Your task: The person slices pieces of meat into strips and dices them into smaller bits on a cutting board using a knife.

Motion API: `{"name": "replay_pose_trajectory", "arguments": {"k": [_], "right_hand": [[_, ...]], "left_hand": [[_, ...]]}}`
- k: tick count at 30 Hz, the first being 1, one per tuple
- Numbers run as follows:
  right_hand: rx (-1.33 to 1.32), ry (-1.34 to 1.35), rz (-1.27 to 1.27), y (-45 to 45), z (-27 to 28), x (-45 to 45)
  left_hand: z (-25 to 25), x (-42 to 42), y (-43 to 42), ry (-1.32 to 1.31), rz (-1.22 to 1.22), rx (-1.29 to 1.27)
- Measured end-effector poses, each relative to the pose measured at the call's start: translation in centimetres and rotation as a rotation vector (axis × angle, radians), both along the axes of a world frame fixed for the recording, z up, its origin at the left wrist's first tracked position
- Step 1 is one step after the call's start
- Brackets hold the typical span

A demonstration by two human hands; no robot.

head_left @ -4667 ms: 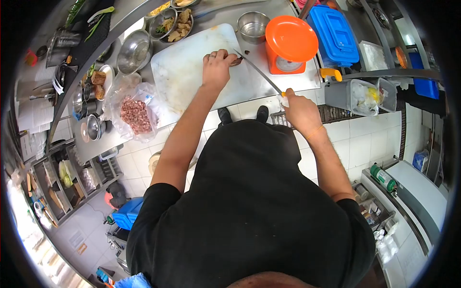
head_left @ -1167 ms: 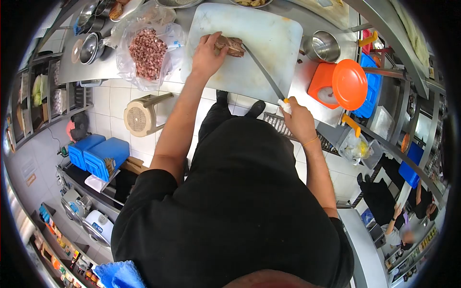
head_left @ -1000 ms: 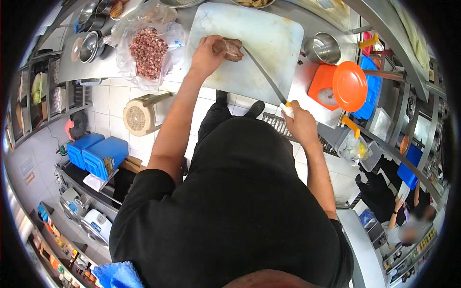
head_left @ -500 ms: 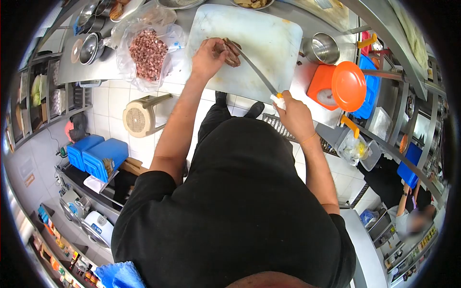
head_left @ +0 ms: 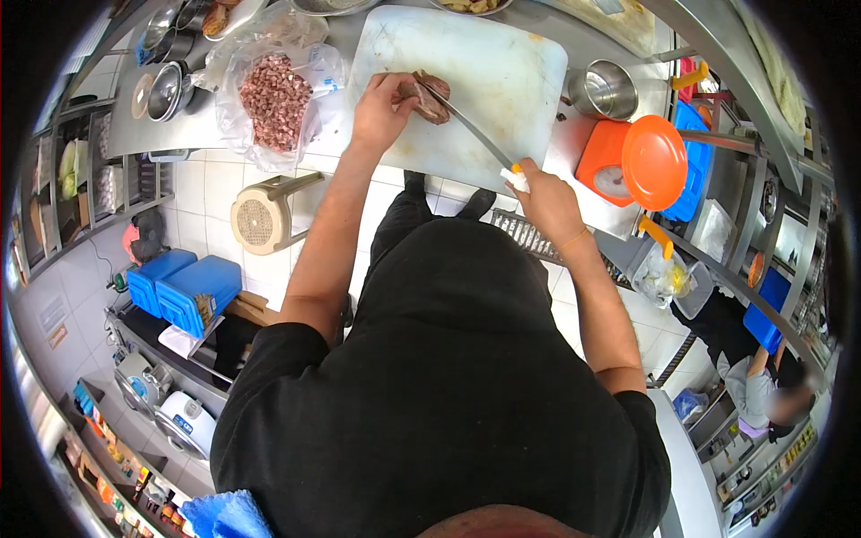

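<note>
One meat chunk (head_left: 434, 110) lies right of the left hand (head_left: 381, 115), whose fingers pinch it; the farther right hand (head_left: 550, 204) grips a knife (head_left: 481, 135).

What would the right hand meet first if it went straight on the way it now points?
Probably the meat: the knife in the right hand points at it across the board. Height is unclear, so the hand might touch the board first.

White rectangular plastic cutting board (head_left: 502, 108) on steel bench (head_left: 166, 132). Brown meat chunk (head_left: 434, 109) on board. Diced pink meat (head_left: 275, 100) in clear plastic bag (head_left: 326, 67) left of board. Round steel pot (head_left: 605, 90) right of board.
</note>
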State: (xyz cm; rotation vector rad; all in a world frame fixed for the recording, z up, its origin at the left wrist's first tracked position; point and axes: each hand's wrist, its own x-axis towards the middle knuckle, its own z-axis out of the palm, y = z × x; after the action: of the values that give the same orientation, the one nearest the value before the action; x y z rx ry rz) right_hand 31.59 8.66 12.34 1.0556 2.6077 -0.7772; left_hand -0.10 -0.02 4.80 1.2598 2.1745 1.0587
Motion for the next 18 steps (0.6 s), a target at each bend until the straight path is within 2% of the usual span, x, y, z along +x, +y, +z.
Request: {"name": "replay_pose_trajectory", "arguments": {"k": [12, 14, 18], "right_hand": [[-0.039, -0.071, 0.134, 3.4, 1.2, -5.4], [-0.07, -0.039, 0.099, 3.2, 0.2, -6.5], [-0.088, 0.028, 0.042, 2.4, -3.8, -8.5]], "left_hand": [[0.2, -0.4, 0.1, 0.029, -0.041, -0.005], [-0.6, -0.4, 0.0, 0.02, -0.029, 0.069], [0.1, -0.2, -0.1, -0.021, -0.047, 0.035]]}}
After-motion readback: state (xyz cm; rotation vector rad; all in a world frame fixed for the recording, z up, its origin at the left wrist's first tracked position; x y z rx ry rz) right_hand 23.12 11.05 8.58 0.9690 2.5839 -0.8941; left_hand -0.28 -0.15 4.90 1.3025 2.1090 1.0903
